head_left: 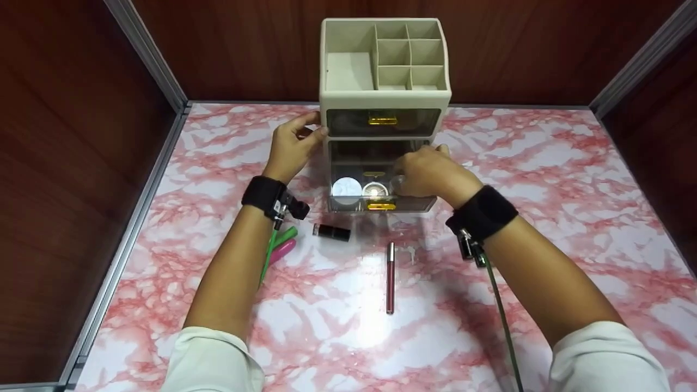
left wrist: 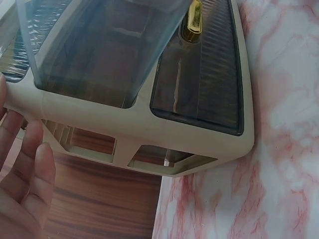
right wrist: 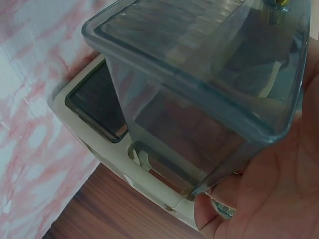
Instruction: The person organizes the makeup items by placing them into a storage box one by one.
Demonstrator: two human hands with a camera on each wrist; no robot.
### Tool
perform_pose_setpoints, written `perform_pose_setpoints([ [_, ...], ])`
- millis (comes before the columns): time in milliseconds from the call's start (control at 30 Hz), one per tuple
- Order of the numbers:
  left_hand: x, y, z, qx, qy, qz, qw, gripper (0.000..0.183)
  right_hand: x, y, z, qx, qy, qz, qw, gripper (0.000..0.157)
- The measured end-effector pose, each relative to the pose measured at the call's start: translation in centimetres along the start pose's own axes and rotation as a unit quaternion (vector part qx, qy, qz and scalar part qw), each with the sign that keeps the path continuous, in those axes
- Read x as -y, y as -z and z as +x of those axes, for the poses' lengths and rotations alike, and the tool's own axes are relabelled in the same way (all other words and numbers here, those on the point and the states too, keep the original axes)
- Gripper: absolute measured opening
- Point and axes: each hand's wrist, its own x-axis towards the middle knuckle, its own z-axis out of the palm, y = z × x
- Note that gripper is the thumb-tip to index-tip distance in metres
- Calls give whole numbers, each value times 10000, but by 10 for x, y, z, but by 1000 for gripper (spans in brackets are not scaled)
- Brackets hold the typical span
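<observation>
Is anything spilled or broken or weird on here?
Maybe one thing: a little pale, ragged mark on the table, just right of the dark red tube. It doesn't match the pink swirls. It could be a drip or a scuff; I can't tell which. Nothing else stands out.

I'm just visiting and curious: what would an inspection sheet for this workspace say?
Surface: glossy red-and-white marble-patterned table, with glare.
Job's things: cream plastic organizer; translucent grey middle drawer pulled out, holding a white round disc and patterned round item.
Clutter: black cylindrical tube, slim dark-red tube with silvery end, green stick, pink stick.
Grippers: bare human hands; left hand at organizer's left side, right hand at drawer's right side, grip partly hidden.
Cables: thin green cable at right black fabric wristband; bright green cable near left forearm.
Surroundings: dark reddish-brown wood-look panels, grey metal strips.
</observation>
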Motion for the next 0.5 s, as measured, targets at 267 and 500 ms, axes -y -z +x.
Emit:
perform_pose_setpoints([
  [267,5,1,-1,-15,90,-35,10000,35,0,0,1,98,113,-64,9999,21],
  [500,0,0,0,-14,116,-140,9998,36,-2,1,0,13,116,-98,9999,15],
])
